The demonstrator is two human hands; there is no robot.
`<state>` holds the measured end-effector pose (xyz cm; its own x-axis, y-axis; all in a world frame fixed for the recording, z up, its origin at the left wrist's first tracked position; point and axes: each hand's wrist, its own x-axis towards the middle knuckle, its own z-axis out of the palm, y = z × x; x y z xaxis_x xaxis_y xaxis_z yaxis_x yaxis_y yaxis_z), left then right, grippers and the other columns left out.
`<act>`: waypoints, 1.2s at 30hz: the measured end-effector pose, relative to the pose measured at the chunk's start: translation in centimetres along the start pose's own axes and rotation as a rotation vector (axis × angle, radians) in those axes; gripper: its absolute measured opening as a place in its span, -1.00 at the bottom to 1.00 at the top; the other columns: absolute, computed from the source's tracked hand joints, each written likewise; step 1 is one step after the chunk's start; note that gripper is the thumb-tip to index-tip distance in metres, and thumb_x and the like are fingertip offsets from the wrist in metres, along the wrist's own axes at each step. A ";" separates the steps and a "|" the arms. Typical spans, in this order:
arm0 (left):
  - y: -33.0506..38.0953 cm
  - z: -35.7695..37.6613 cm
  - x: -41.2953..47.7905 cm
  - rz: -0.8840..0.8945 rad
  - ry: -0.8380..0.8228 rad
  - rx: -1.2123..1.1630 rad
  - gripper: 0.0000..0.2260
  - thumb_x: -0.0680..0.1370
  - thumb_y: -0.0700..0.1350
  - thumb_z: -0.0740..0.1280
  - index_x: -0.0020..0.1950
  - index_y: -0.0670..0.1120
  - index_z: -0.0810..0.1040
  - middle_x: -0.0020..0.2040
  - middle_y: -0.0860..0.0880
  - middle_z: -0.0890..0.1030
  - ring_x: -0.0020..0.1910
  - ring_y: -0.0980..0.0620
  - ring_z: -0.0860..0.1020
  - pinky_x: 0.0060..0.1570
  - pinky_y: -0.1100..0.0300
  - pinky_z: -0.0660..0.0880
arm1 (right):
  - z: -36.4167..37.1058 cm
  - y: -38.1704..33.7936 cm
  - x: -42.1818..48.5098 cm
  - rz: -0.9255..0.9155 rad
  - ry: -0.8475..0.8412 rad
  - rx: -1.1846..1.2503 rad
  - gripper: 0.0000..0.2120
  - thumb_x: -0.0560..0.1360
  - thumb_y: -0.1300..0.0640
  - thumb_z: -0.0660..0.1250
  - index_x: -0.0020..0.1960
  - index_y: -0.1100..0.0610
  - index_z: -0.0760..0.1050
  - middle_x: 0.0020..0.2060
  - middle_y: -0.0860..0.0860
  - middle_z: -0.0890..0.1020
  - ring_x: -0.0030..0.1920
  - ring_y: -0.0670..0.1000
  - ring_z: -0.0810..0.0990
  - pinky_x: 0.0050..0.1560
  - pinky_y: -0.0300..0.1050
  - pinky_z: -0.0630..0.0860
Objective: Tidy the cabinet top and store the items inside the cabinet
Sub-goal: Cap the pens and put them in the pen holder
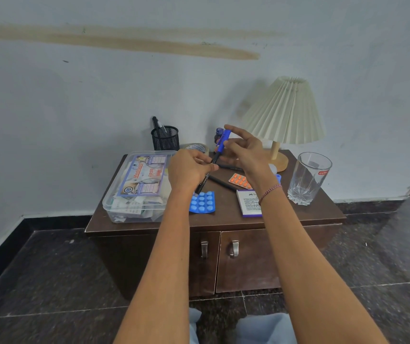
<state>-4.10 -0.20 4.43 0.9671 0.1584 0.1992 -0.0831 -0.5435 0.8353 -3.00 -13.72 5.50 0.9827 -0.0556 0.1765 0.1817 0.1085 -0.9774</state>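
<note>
Head view: holding one pen point(215, 158) in both hands, clear above the cabinet top point(226, 217). Gripping the black barrel low down in the left hand point(191, 170), curled tight round it. Pinching the blue cap point(223, 140) at the pen's upper end with the right hand point(247, 151), index finger arched over the tip. Cannot tell whether seated fully on the barrel or only partway. Judged as capping the pen before putting it away, an early step with nearly everything left out on top.

Just under the hands: a loose black pen point(223, 184), a second black pen point(230, 167) behind it, an orange blister pack point(240, 181), a blue blister pack point(202, 202), and a white carton point(250, 203) partly hidden by the right wrist. Further left, a clear first-aid box point(139, 184) at the top's left edge. Along the wall, a mesh pen cup point(165, 138), a tape roll point(195, 147) and a small dark bottle point(219, 135). To the right, a pleated lamp point(283, 112) and an empty glass tumbler point(308, 177). Below, both cabinet doors point(248, 259) closed.

Next, probably: press the cap home, keeping cap and barrel in line, then drop the pen into the mesh pen cup. Calls after that for a free hand on a door handle point(204, 249), opening up before storing anything.
</note>
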 end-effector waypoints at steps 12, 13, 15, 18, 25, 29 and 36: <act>-0.5 -1.2 0.2 -0.070 -0.265 -0.213 -0.70 0.40 -0.26 0.49 0.12 -0.22 0.61 -0.07 -0.17 0.66 -0.14 -0.01 0.62 -0.25 0.30 0.57 | -0.1 0.8 0.2 -0.025 -0.041 -0.041 -0.47 0.42 0.42 0.40 0.35 0.19 0.41 -0.42 -0.04 0.63 -0.29 0.01 0.64 -0.11 -0.07 0.66; -0.6 -1.3 0.2 -0.078 -0.287 -0.214 -0.70 0.40 -0.27 0.48 0.13 -0.23 0.61 -0.07 -0.18 0.66 -0.11 -0.04 0.63 -0.22 0.28 0.57 | -0.1 0.9 0.2 -0.024 -0.052 -0.036 -0.47 0.42 0.43 0.38 0.36 0.20 0.40 -0.45 -0.07 0.63 -0.28 0.03 0.64 -0.05 -0.02 0.65; -0.7 -1.3 0.2 -0.071 -0.271 -0.203 -0.72 0.40 -0.27 0.49 0.10 -0.23 0.62 -0.12 -0.15 0.65 -0.14 -0.02 0.63 -0.22 0.27 0.57 | 0.1 1.0 0.1 -0.018 -0.085 -0.031 -0.47 0.44 0.44 0.36 0.38 0.21 0.37 -0.39 0.00 0.61 -0.22 0.09 0.62 0.05 0.07 0.61; -1.0 -0.9 0.3 -0.036 -0.203 -0.176 -0.75 0.39 -0.26 0.49 0.06 -0.21 0.64 -0.11 -0.17 0.67 -0.16 -0.02 0.64 -0.19 0.19 0.60 | 0.3 1.1 0.1 -0.014 -0.148 -0.065 -0.42 0.44 0.40 0.39 0.41 0.16 0.33 -0.30 0.06 0.56 -0.16 0.11 0.60 0.04 0.06 0.63; -1.4 0.5 0.5 0.023 -0.060 -0.068 -0.82 0.38 -0.19 0.52 -0.04 -0.14 0.68 -0.14 -0.09 0.70 -0.19 0.06 0.62 -0.20 0.26 0.54 | 1.2 2.0 0.0 -0.108 -0.084 -0.347 -0.28 0.33 0.31 0.52 0.34 0.18 0.18 -0.33 0.08 0.52 -0.37 -0.08 0.50 -0.19 -0.25 0.53; -1.6 0.9 0.4 0.035 -0.046 -0.090 -0.82 0.39 -0.24 0.49 -0.02 -0.14 0.68 -0.13 -0.11 0.70 -0.11 -0.01 0.66 0.01 0.09 0.59 | 1.7 2.2 0.3 -0.156 -0.084 -0.289 -0.37 0.34 0.36 0.49 0.18 0.13 0.13 -0.32 0.06 0.42 -0.44 -0.12 0.41 -0.28 -0.23 0.50; -1.5 0.6 0.4 0.090 0.002 -0.087 -0.80 0.38 -0.23 0.51 -0.02 -0.19 0.68 -0.13 -0.12 0.70 -0.19 0.04 0.63 -0.11 0.21 0.54 | 2.0 2.1 0.6 -0.166 -0.062 -0.305 -0.46 0.41 0.44 0.38 0.15 0.08 0.15 -0.24 0.18 0.45 -0.31 0.09 0.46 -0.18 0.10 0.55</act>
<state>-3.41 0.19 2.91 0.9543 0.1144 0.2763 -0.1898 -0.4821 0.8553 -1.99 -11.53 3.74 0.9428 0.0133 0.3331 0.3290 -0.1993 -0.9231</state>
